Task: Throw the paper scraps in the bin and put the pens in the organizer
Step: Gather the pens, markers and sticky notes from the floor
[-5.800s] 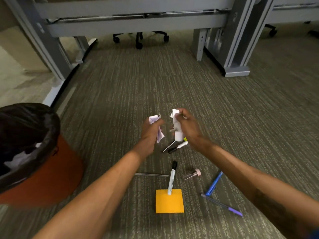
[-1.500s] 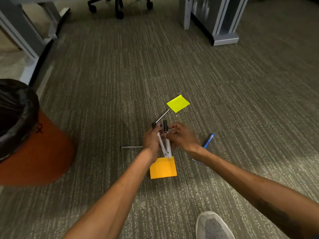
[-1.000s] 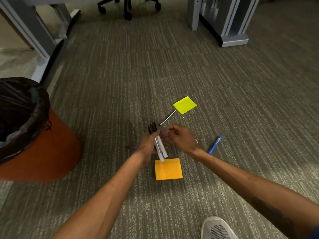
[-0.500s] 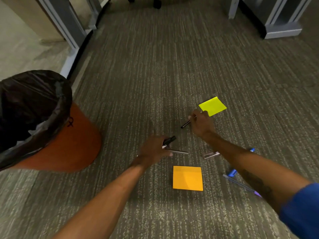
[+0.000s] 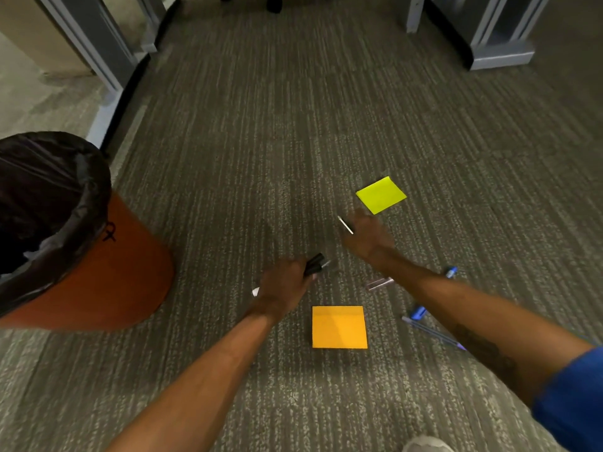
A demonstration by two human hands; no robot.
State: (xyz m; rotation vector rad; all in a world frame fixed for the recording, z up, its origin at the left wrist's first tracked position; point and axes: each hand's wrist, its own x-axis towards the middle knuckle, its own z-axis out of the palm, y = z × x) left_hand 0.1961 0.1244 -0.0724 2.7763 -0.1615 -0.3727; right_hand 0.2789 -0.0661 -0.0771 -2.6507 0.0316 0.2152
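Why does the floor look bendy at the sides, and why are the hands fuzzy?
Head view: the wide-angle lens bows the carpet stripes near the edges; motion smears the right hand pinching a thin pen and the left hand gripping markers; light is even, no glare.

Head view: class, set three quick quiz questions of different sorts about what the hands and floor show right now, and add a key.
1. True or false: the left hand grips markers.
2. The right hand holds a thin pen near a note of which colour? A yellow, B pink, C white.
3. Fill in: the bin stands to the ___ of both hands.
Key: 1 true; 2 A; 3 left.
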